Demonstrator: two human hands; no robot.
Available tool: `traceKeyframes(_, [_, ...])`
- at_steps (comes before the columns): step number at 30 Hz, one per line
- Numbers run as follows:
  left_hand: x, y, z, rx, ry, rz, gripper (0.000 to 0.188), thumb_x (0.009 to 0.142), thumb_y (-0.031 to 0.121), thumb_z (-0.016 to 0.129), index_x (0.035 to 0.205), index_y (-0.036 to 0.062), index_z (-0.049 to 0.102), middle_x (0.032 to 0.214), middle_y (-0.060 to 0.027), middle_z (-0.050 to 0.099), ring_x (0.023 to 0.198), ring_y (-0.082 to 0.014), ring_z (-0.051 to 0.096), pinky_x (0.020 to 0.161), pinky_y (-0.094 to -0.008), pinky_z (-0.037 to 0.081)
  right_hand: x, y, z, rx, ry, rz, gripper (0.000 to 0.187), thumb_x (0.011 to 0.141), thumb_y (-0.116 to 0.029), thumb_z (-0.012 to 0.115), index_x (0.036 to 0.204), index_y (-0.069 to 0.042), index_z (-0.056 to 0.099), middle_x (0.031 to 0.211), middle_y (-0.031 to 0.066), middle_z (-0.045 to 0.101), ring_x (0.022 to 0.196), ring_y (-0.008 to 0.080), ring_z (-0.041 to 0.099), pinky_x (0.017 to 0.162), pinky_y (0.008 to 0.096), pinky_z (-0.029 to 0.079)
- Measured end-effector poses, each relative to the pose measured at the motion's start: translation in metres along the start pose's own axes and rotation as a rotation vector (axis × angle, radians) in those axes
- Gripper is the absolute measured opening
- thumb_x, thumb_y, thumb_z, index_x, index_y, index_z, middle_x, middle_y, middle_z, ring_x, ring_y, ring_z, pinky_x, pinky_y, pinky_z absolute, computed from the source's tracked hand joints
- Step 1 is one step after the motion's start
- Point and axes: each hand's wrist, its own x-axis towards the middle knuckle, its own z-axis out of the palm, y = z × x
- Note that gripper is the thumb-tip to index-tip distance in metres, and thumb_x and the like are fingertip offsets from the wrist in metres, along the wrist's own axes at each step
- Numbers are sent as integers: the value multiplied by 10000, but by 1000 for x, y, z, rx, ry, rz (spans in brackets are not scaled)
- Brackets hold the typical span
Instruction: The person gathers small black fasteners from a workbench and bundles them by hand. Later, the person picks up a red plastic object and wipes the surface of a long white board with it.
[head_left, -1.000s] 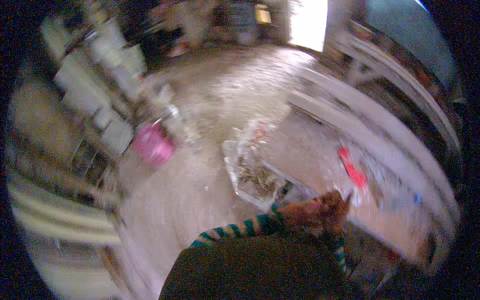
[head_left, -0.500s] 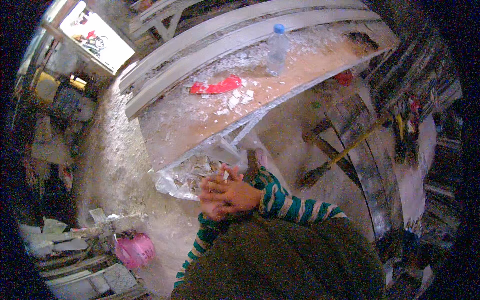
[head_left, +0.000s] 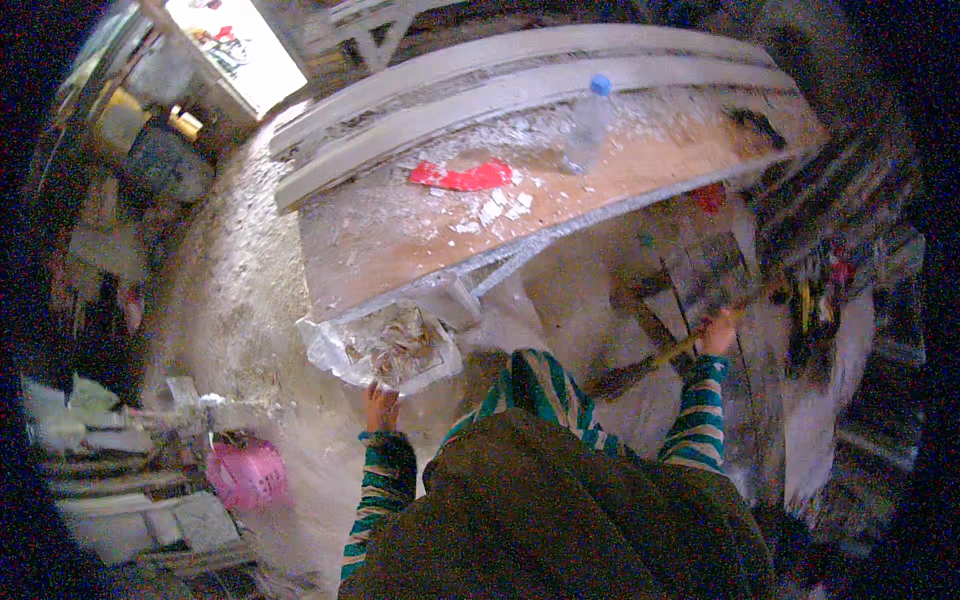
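A white plastic bag (head_left: 447,366), its mouth open and full of scraps and shavings, stands below the bench's near edge. My left hand (head_left: 381,408) is at the bag's near rim, with its fingers closed on the edge. Out to the right, my right hand (head_left: 717,332) is wrapped round the yellowish handle of a broom (head_left: 640,371). The broom slants across the floor, its dark bristle end toward me. Blur softens the right fingers.
A dusty wooden bench (head_left: 370,250) crosses ahead, carrying a red strip (head_left: 462,176), white chips and a clear bottle with a blue cap (head_left: 590,130). A pink basket (head_left: 245,472) and stacked boards (head_left: 150,525) lie at lower left. Dark planks (head_left: 745,420) lie at right.
My hands, clasped together over the bag before, have parted. The left went down to the bag's rim; the right swung right to the broom handle. The view has shifted a little.
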Motion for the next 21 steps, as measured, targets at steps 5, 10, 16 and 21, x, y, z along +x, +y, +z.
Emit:
traceKeyframes(5, [-48,-111,-123,184,357,-335,384,807,260,584,1161,134,506,967,-73,565,834,-232,557,696,-349,472,116,-31,9,-510,242,-180,292,800,-202,581,1062,-83,528,848,39,589,573,192,538,441,335,434])
traceKeyframes(10, [-157,-178,-145,1445,-56,-319,416,814,384,560,1115,98,571,1221,-145,502,1055,-359,511,864,-463,451,163,-41,47,-852,224,-219,283,780,-224,610,1008,-75,532,813,43,579,571,193,529,459,334,428])
traceKeyframes(16, [-202,-216,-65,-290,724,-530,341,857,291,493,1125,81,504,1118,-98,536,994,-291,548,744,-477,470,178,-33,88,-1135,194,-360,284,757,-251,645,943,-66,536,772,48,567,569,194,520,480,333,422])
traceKeyframes(21, [-218,-215,-29,1,435,-423,357,804,331,603,1054,81,554,1061,-111,557,875,-250,589,704,-410,496,111,-9,139,-1128,-44,-723,295,737,-273,674,889,-59,540,737,53,557,567,195,511,497,333,416])
